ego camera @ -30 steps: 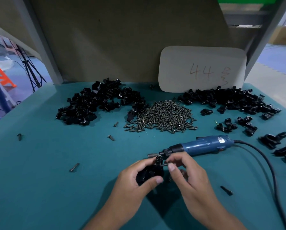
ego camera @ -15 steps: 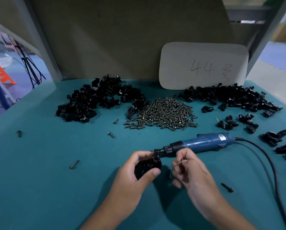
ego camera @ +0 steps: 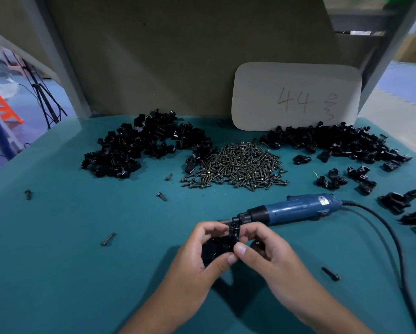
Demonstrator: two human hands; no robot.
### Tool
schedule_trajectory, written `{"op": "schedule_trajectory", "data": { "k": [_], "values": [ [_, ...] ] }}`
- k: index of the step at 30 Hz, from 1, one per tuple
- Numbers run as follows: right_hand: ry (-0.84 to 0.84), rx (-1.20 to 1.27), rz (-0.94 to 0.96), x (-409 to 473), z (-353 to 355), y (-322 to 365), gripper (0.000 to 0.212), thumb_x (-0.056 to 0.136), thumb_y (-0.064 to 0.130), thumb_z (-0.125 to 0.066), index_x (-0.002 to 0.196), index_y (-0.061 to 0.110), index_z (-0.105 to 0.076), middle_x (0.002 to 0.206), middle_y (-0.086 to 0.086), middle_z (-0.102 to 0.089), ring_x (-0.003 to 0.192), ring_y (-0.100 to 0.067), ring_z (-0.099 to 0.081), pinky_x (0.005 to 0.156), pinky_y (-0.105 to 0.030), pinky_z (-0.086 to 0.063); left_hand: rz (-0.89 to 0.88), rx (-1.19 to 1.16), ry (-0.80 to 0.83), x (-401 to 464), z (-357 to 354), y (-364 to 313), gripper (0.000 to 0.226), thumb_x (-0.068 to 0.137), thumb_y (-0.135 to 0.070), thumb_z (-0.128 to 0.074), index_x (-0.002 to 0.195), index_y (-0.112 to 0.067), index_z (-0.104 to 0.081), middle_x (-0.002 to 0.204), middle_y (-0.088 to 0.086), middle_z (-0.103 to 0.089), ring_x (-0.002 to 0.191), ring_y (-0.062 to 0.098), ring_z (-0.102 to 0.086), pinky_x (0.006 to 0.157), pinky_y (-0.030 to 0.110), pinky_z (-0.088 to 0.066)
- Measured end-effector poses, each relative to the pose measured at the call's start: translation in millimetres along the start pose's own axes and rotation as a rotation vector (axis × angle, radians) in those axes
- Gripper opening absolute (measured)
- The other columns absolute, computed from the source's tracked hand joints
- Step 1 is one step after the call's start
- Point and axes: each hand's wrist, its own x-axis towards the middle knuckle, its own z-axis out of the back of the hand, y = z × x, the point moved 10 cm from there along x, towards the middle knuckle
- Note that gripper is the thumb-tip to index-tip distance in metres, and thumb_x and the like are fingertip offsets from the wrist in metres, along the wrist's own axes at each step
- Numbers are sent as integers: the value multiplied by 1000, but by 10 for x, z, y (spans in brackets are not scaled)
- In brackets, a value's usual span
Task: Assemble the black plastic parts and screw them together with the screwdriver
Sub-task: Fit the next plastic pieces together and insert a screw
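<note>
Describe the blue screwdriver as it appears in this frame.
The screwdriver is a corded electric one with a blue plastic-looking body, a black collar and a thin metal bit. It lies on its side on the teal table, bit pointing left, just behind the person's fingers. A black cable runs from its right end toward the near edge. Neither hand grips it.

white "44" card, orange stool

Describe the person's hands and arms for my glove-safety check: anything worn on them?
Nothing is worn. The left hand and right hand are bare: no gloves, rings, watch or wrist strap show. Both forearms are uncovered down to the picture's lower edge, with no sleeve in view. The thumbnails are short and unpainted. No markings or bandages are visible on either hand.
</note>
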Motion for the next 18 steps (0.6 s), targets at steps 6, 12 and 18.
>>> {"op": "schedule_trajectory", "data": {
  "k": [6,12,18],
  "values": [
    [-63,-19,61,5,95,91,19,86,38,-68,104,43,-68,95,15,-68,71,-14,-46,69,-28,-42,55,-151,-54,20,50,72,44,81,-45,-68,117,-20,-58,111,-5,-72,94,11,-68,82,20,-52],
    [-120,-206,102,-17,163,98,23,86,47,-71,108,45,-66,65,24,-51,61,-3,-36,58,-15,-31,37,-229,-124,42,141,31,36,82,-27,-75,114,-14,-66,102,1,-76,87,12,-71,79,19,-54],
    [-96,-202,105,-20,118,70,22,88,36,-74,107,43,-67,73,29,-57,61,-4,-34,57,-17,-31,33,-172,-35,6,27,-37,34,84,-41,-69,117,-34,-69,113,-1,-74,96,12,-70,85,20,-52]
  ]
}}
